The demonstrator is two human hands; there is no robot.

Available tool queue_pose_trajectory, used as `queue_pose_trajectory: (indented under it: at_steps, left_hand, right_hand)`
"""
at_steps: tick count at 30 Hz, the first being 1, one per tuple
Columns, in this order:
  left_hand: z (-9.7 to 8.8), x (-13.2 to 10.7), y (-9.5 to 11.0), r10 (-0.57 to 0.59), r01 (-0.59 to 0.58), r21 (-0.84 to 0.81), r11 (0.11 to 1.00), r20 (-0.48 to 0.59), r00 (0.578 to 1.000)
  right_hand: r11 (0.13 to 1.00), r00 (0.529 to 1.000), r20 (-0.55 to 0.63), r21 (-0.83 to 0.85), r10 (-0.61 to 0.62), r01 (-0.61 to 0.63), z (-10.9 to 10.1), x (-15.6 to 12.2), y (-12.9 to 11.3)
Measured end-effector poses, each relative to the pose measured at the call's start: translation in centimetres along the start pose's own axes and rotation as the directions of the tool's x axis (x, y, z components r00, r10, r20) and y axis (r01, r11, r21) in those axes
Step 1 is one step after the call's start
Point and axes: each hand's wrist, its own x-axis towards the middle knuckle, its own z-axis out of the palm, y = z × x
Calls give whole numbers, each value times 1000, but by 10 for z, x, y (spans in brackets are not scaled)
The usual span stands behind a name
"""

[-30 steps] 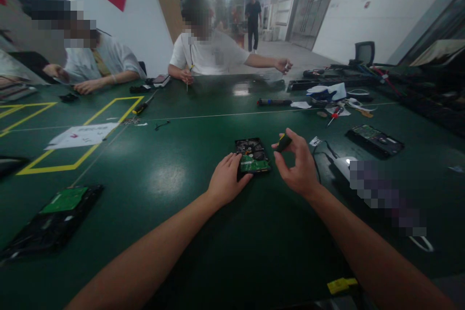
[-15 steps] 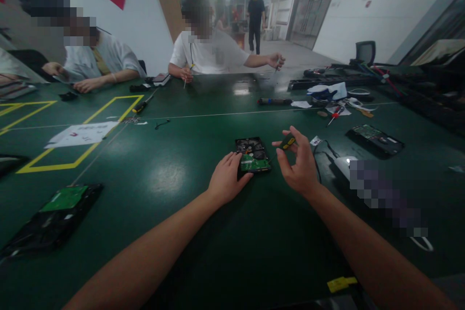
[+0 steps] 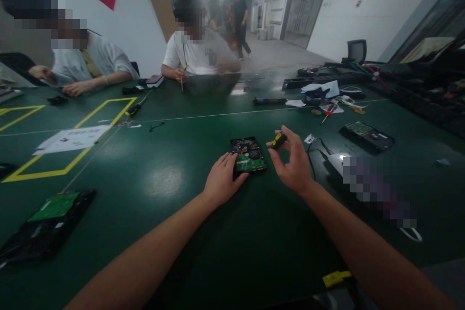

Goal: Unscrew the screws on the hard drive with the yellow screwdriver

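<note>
My left hand (image 3: pixel 222 178) rests at the near left side of a hard drive (image 3: pixel 250 163), fingers and thumb gripping its edges against the green table. The drive's green circuit board faces up, and part of its left side is under my fingers. Just right of it, my right hand (image 3: pixel 290 162) pinches a screwdriver by its black and yellow handle (image 3: pixel 279 140). The handle is tilted, with its shaft too faint to make out clearly. I cannot tell whether the tip touches the drive.
Another hard drive (image 3: pixel 366 136) lies at right, beyond a long pouch-like item (image 3: pixel 378 191). A drive with a green board (image 3: pixel 47 223) sits at left. Further off are a screwdriver (image 3: pixel 136 107), a dark rod-shaped tool (image 3: pixel 269 101) and paper (image 3: pixel 72 139). Two co-workers sit across the table.
The view has shifted slightly right. My right hand has brought the screwdriver handle a little nearer the drive. A co-worker opposite has drawn in an outstretched arm, and a distant person has walked on.
</note>
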Motion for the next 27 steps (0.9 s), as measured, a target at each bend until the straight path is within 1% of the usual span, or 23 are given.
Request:
queue_pose_trajectory:
  at_steps: [2, 5, 8, 13, 16, 19, 24, 27]
  left_hand:
    - [0, 0, 0, -1, 1, -1, 1000, 1, 1000]
    - [-1, 0, 0, -4, 4, 1, 1000, -5, 1000]
    - [0, -1, 0, -14, 14, 5, 1000, 2, 1000]
    - [1, 0, -2, -12, 12, 4, 1000, 1, 1000]
    - [1, -1, -2, -3, 3, -5, 1000, -2, 1000]
    - [0, -1, -1, -1, 1, -11, 1000, -5, 1000]
    - [0, -1, -1, 2, -2, -10, 1000, -7, 1000]
    - [1, 0, -1, 4, -4, -2, 1000, 1, 1000]
  right_hand:
    - [1000, 999, -34, -15, 5, -5, 0, 0, 2]
    - [996, 998, -69, -84, -11, 5, -2, 0, 4]
    - [994, 998, -51, -110, -22, 16, -6, 2, 2]
    - [999, 1000, 28, -44, 3, -2, -4, 2, -4]
    - [999, 1000, -10, -43, 26, -26, -1, -1, -1]
    - [995, 998, -53, -91, 25, -29, -1, -2, 1]
    - [991, 1000, -13, -133, -7, 5, -4, 2, -1]
    - [987, 999, -11, -156, -37, 35, -5, 4, -3]
